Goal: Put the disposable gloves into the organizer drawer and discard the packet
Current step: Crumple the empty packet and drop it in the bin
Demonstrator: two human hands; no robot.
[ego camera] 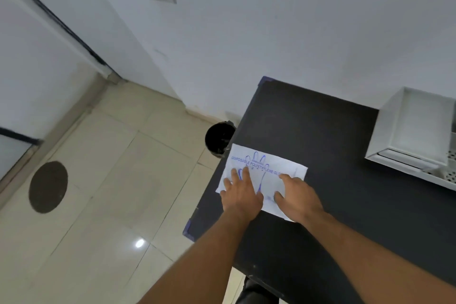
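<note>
A flat white packet of disposable gloves (269,168) with blue print lies on the dark table (333,145) near its left edge. My left hand (240,191) rests flat on the packet's left part, fingers spread. On the packet's right part lies my right hand (297,196), its fingers also apart and pressing down. Neither hand has the packet lifted. The white organizer (414,131) stands at the table's right, with a slightly pulled-out drawer (404,158) at its bottom. Gloves themselves are hidden inside the packet.
A black waste bin (218,138) stands on the tiled floor just left of the table, beyond the packet. A round dark floor cover (48,186) lies at the left. White walls rise behind; a perforated white basket (451,168) shows at the far right edge.
</note>
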